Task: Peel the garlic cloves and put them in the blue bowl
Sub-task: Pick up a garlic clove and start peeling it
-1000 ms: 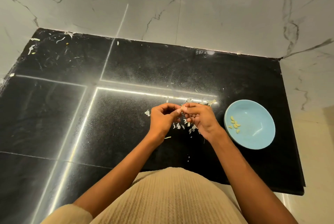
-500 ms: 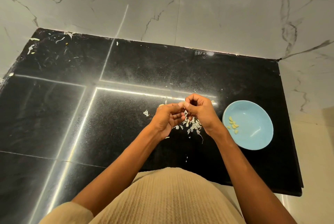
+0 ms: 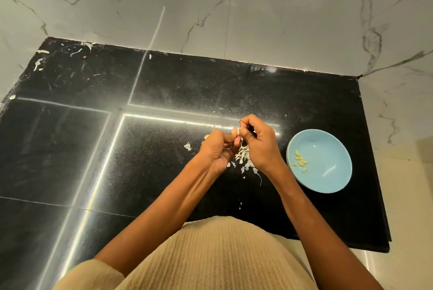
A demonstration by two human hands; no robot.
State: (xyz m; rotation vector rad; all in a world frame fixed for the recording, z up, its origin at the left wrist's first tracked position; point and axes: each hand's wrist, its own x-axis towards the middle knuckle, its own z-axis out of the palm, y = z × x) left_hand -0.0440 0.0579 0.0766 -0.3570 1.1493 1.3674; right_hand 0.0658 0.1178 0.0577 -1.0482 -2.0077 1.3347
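Observation:
Over the black counter (image 3: 164,168), my left hand (image 3: 219,148) and my right hand (image 3: 259,142) meet fingertip to fingertip and pinch one small pale garlic clove (image 3: 238,131) between them. Most of the clove is hidden by my fingers. Right of my hands stands the blue bowl (image 3: 328,172), with several peeled cloves (image 3: 300,162) lying in its left part. A heap of white garlic skins (image 3: 243,159) lies on the counter below my hands.
Marble wall (image 3: 234,13) closes off the counter at the back and right. Loose skin scraps (image 3: 39,62) lie in the far left corner, and one flake (image 3: 188,146) sits left of my hands. The counter's front edge ends just below the bowl.
Both hands have lifted and shifted slightly away from me and to the right, still working the same clove. More skins show on the counter beneath them.

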